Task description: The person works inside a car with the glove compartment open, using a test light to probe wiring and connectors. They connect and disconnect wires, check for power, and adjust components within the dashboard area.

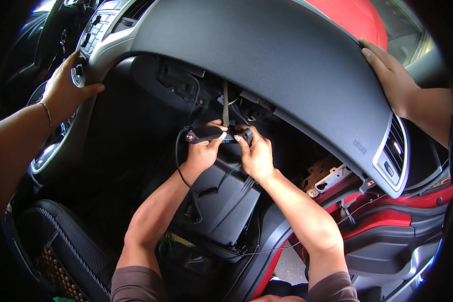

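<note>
My left hand (204, 153) and my right hand (258, 153) meet under the raised edge of a dark dashboard panel (267, 55). Both are closed, fingers and thumbs pinching a small black plastic part (230, 137) between them; its exact kind is hidden by the fingers. A black oblong piece (206, 133) with a reddish round end lies along my left fingers. From near it a black cable (177, 151) loops down to a coiled section (201, 194). A flat tan strip (225, 103) hangs from the panel's underside to my fingertips.
Another person's left hand (65, 85), with a bracelet, grips the centre console (99, 45). At the panel's right end rests a co-worker's hand (392, 78), beside an air vent (395, 146). Below stand a black box-shaped housing (221, 201), a seat (68, 241) and a red-edged door (387, 236).
</note>
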`<action>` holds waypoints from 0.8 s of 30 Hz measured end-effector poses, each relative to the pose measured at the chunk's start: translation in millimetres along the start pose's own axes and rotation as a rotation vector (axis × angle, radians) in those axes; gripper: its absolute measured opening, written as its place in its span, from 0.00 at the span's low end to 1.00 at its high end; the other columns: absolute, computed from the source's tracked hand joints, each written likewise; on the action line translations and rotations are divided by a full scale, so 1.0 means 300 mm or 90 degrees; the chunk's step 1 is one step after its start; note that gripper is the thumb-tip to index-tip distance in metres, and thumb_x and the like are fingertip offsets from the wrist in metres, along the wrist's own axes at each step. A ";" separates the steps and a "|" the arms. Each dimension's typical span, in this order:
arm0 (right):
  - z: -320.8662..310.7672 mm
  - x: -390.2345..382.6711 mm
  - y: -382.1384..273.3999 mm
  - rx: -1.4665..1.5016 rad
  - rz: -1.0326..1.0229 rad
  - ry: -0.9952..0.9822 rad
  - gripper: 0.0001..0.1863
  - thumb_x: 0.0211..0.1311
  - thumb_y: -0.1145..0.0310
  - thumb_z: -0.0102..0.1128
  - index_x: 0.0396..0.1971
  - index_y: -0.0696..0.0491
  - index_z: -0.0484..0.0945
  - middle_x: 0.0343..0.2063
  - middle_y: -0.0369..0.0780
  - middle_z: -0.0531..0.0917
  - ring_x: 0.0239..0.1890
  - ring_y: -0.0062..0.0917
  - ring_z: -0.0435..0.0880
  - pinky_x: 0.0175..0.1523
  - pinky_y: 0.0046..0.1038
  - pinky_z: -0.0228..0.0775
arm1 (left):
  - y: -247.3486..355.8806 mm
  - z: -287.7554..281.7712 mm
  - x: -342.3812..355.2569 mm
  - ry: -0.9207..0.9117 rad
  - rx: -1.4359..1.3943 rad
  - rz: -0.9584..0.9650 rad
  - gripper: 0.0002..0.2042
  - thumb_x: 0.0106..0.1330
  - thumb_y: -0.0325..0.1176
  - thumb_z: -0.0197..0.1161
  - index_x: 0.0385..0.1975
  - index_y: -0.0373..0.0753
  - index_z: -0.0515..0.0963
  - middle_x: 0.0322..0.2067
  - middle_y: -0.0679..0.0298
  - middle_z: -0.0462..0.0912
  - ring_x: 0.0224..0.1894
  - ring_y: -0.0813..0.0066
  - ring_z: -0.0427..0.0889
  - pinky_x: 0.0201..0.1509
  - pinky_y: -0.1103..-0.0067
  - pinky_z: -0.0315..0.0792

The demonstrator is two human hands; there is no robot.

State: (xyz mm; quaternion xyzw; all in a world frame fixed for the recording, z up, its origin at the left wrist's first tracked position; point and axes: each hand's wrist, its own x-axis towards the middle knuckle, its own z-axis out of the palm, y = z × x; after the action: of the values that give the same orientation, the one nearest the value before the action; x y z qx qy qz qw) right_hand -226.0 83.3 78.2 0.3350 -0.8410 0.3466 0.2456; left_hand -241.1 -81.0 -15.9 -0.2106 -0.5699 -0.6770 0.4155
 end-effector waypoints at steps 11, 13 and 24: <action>-0.002 0.002 -0.010 0.027 0.036 -0.015 0.12 0.72 0.72 0.67 0.53 0.55 0.83 0.46 0.50 0.90 0.51 0.50 0.90 0.55 0.41 0.82 | 0.006 -0.007 0.001 -0.015 0.019 0.002 0.06 0.74 0.20 0.68 0.47 0.31 0.85 0.52 0.56 0.87 0.56 0.68 0.86 0.59 0.76 0.79; 0.000 0.002 -0.009 0.022 0.035 -0.013 0.12 0.72 0.72 0.67 0.53 0.55 0.83 0.46 0.50 0.91 0.50 0.50 0.90 0.54 0.41 0.83 | 0.005 -0.004 0.001 -0.003 0.004 0.000 0.07 0.73 0.19 0.67 0.47 0.32 0.86 0.50 0.58 0.87 0.52 0.70 0.87 0.54 0.76 0.81; 0.000 0.001 -0.003 -0.010 -0.012 0.001 0.12 0.74 0.72 0.68 0.54 0.55 0.82 0.35 0.47 0.90 0.35 0.33 0.91 0.45 0.32 0.81 | -0.014 -0.001 0.002 0.003 0.000 0.008 0.07 0.73 0.19 0.67 0.47 0.34 0.86 0.47 0.60 0.88 0.55 0.66 0.87 0.55 0.74 0.82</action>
State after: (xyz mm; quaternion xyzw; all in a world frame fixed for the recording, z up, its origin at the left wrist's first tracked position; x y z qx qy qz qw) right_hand -225.7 82.7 78.8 0.3410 -0.8401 0.3382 0.2522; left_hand -244.7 -81.5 -18.1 -0.2123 -0.5674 -0.6751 0.4211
